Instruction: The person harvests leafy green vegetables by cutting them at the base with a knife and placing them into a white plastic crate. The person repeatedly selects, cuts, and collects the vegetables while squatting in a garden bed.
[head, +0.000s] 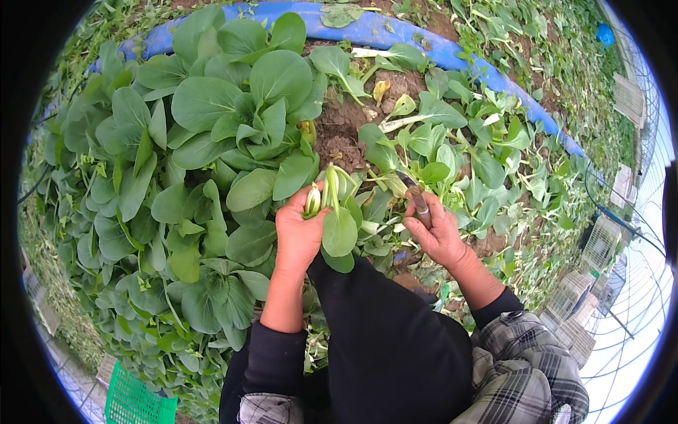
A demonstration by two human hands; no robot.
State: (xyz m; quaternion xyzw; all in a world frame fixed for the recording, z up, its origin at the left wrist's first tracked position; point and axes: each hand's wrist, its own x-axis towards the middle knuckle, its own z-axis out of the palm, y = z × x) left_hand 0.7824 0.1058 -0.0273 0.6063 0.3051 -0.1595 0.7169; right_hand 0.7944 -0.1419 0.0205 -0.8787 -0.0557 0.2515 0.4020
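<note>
My left hand [300, 225] grips a head of bok choy [332, 191] by its pale base. Some of its stalks splay outward, and a broad leaf hangs down toward my knee. In my right hand [437, 233] is a small knife [419, 204], its brown handle against my fingers. The dark blade points up and left, over loose leaves and apart from the bok choy. Dense standing bok choy plants [228, 100] fill the ground beside my left hand. Cut leaves [431, 114] lie scattered beyond the knife.
A flat blue hose [424, 40] curves across the ground ahead. Bare soil [339, 132] shows between the standing plants and the leaf litter. A green plastic crate [139, 397] sits at lower left. Several pale crates [574, 305] stand at right by the greenhouse frame.
</note>
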